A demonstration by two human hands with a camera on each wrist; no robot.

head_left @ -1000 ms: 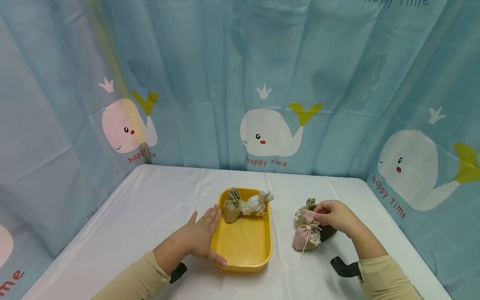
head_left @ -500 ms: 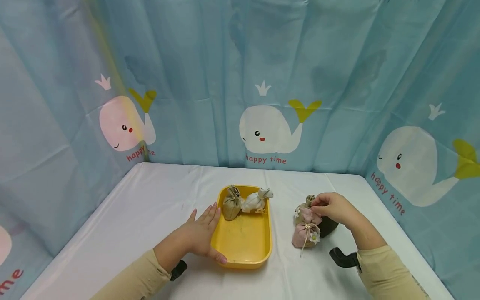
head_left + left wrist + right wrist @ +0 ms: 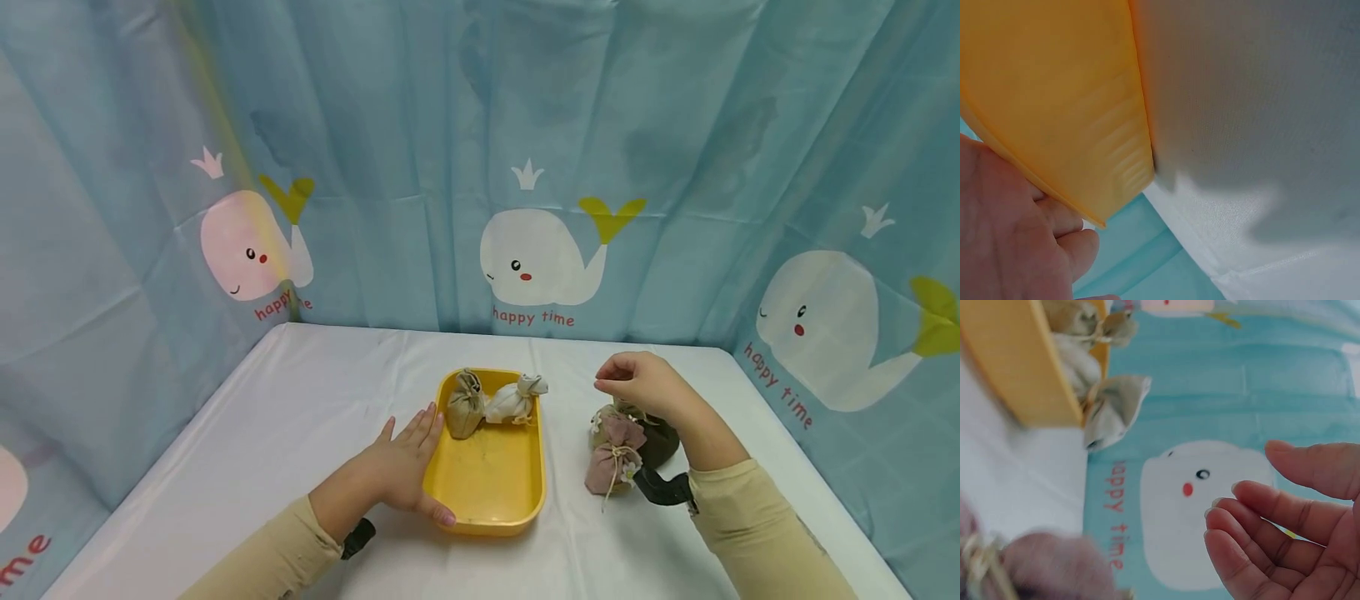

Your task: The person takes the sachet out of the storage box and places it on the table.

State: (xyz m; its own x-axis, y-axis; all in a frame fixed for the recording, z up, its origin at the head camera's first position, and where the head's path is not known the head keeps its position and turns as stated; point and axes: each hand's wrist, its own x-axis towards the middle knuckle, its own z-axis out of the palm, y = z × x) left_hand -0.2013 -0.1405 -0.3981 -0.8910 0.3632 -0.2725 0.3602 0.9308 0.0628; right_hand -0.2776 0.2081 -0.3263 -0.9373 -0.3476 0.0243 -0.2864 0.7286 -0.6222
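Observation:
My left hand, fingers spread, rests along the left rim of a yellow tray. In the left wrist view its fingers lie against the tray's outer wall. Inside the tray's far end are a brown cloth sachet and a white one, whose tied neck leans over the right rim. My right hand hovers above a cluster of sachets, holding nothing, thumb and fingertips apart in the right wrist view. The pink sachet with a cord bow stands in front; a dark one is partly hidden behind.
Another sachet with a small white flower sits behind the pink one, mostly covered. White cloth covers the table. A blue whale-print curtain rises at the table's back and sides.
My right hand has let go of the pink sachet's top and moved up and slightly left, above the cluster. The pink sachet stays in place. My left hand remains at the tray.

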